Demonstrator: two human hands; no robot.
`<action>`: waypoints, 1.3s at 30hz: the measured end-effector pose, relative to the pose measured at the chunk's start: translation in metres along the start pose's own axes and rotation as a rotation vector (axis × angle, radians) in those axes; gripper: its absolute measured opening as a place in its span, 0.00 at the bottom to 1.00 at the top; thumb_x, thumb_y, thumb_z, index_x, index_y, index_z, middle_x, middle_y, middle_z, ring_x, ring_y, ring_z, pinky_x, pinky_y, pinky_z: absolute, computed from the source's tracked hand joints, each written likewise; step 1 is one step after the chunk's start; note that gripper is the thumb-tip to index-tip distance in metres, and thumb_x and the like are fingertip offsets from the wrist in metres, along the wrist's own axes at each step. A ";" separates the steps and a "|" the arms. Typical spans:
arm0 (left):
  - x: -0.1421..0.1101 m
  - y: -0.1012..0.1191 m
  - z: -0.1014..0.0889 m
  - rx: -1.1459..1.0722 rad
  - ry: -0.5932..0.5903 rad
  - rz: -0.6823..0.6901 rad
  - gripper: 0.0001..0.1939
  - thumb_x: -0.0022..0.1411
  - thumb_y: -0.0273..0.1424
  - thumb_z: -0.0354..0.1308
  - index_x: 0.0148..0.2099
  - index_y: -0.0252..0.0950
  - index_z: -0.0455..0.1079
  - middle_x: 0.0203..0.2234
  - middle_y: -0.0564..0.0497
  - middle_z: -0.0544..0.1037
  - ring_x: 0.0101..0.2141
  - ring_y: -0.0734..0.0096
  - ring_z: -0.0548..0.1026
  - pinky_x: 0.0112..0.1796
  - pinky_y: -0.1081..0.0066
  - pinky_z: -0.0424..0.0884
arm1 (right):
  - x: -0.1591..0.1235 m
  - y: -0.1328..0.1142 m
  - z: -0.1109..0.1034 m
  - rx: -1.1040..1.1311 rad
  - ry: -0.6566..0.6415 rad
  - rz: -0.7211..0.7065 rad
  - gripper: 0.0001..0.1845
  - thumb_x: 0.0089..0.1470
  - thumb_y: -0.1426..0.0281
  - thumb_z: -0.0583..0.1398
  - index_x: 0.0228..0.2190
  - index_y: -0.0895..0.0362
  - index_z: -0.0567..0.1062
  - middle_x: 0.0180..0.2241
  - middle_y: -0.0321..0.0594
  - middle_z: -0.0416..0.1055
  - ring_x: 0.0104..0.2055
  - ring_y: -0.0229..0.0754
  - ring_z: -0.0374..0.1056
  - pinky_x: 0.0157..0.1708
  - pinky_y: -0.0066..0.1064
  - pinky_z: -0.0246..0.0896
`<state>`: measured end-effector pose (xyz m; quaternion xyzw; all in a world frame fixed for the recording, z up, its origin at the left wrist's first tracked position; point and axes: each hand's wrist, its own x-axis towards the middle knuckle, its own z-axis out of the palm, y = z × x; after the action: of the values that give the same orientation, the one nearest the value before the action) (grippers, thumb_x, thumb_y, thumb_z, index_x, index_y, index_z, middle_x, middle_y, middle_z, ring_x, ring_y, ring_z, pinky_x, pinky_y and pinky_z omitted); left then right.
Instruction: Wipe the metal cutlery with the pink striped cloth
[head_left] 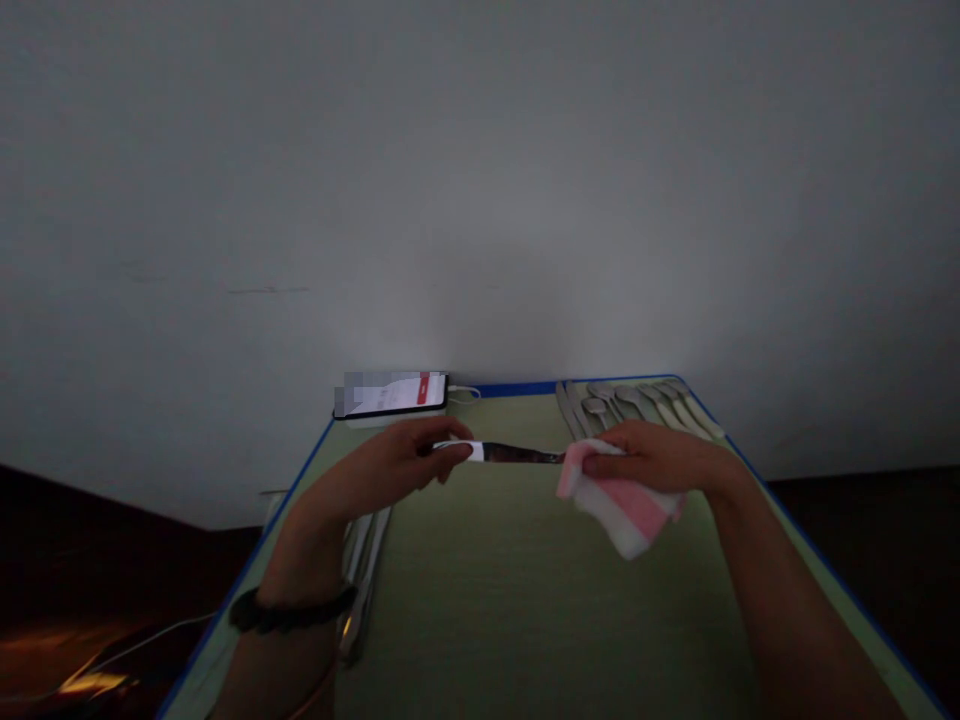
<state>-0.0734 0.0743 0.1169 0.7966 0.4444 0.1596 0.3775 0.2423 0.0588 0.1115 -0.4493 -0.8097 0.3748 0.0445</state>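
Observation:
A shiny table knife [523, 454] is held level above the table, its left end pinched between the thumb and fingers of my left hand [409, 460]. My right hand [649, 458] is closed on a pink and white striped cloth [630, 510], which is folded around the knife's right end and hides it. The cloth's loose part hangs below my fingers. Under my left forearm lie several long metal pieces of cutlery [367, 560], partly covered by my wrist. Beyond my right hand is a row of knives [571, 408] and spoons [628, 402], some with pale handles.
A lit phone [394, 395] rests on a white box at the table's back left corner, with a white cable [466, 392] plugged in. The pale green table [540, 620] has a blue edge and stands against a grey wall [495, 200]. The floor on both sides is dark.

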 end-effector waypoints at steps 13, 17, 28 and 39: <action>0.012 0.002 0.010 -0.255 0.401 0.131 0.09 0.52 0.36 0.62 0.31 0.35 0.75 0.28 0.49 0.79 0.23 0.73 0.72 0.27 0.71 0.72 | 0.016 -0.006 0.014 0.117 -0.014 0.058 0.31 0.53 0.44 0.48 0.21 0.59 0.68 0.18 0.34 0.61 0.20 0.32 0.54 0.19 0.26 0.44; 0.024 0.000 0.021 -0.159 0.300 0.114 0.09 0.55 0.37 0.60 0.29 0.37 0.72 0.22 0.54 0.74 0.23 0.75 0.69 0.26 0.74 0.68 | 0.027 -0.015 0.025 0.086 0.023 -0.028 0.27 0.57 0.49 0.47 0.24 0.58 0.67 0.21 0.35 0.64 0.22 0.33 0.55 0.21 0.26 0.45; 0.021 -0.013 0.011 -0.413 0.725 0.149 0.09 0.56 0.35 0.60 0.29 0.35 0.69 0.30 0.53 0.71 0.30 0.74 0.72 0.35 0.71 0.71 | 0.029 -0.019 0.028 0.076 0.107 -0.103 0.23 0.61 0.56 0.46 0.31 0.59 0.70 0.29 0.39 0.70 0.29 0.37 0.63 0.28 0.27 0.54; 0.009 -0.001 -0.001 -0.815 0.790 0.145 0.10 0.55 0.35 0.63 0.32 0.33 0.71 0.29 0.51 0.80 0.24 0.73 0.79 0.27 0.76 0.77 | 0.025 -0.010 0.023 0.055 0.138 -0.129 0.21 0.61 0.58 0.47 0.34 0.59 0.72 0.29 0.39 0.71 0.27 0.35 0.62 0.27 0.26 0.53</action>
<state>-0.0690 0.0826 0.1161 0.4950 0.3986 0.6293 0.4473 0.2113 0.0621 0.0948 -0.4195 -0.8215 0.3613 0.1363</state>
